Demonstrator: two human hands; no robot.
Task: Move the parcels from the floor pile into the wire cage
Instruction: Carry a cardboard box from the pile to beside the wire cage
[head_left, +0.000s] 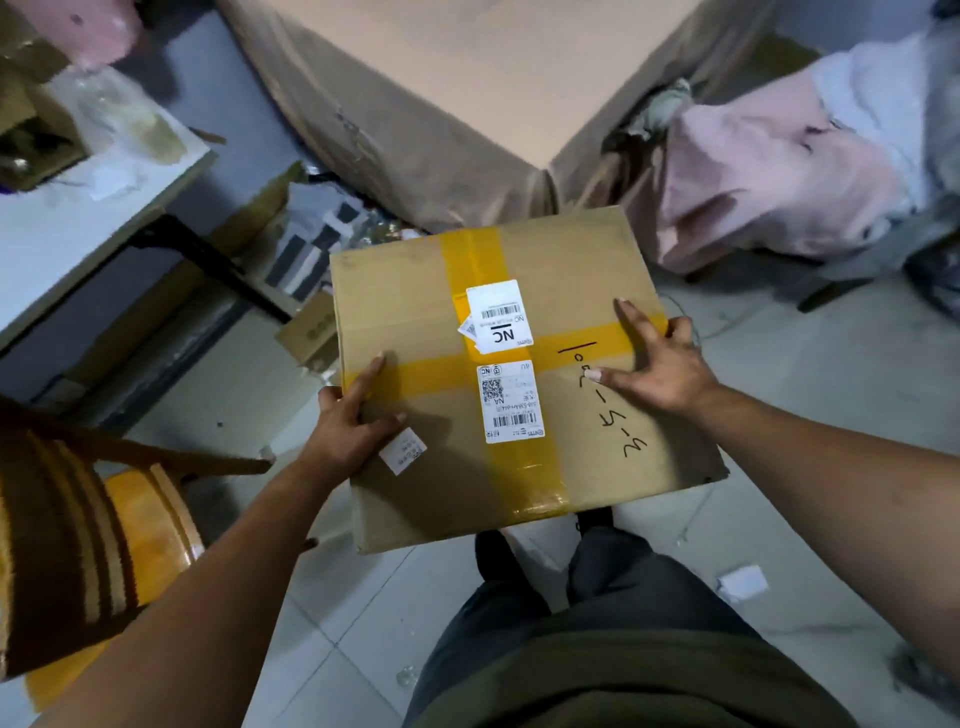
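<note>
Left hand (353, 421) grips parcel (447, 499) at its left edge: forefinger and thumb flat on top, one finger curled over the side. Right hand (660, 369) clamps right edge: thumb and forefinger spread on top, other fingers hooked over. Parcel is a taped cardboard box, labels up, held over the tiled floor (789, 415), just ahead of the person's legs (623, 597).

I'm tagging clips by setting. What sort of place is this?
Probably a cluttered parcel storeroom or sorting room. The left hand and right hand hold a taped box bearing shipping labels, a big carton stands behind it, and a stuffed pink bag sits beside that.
</note>
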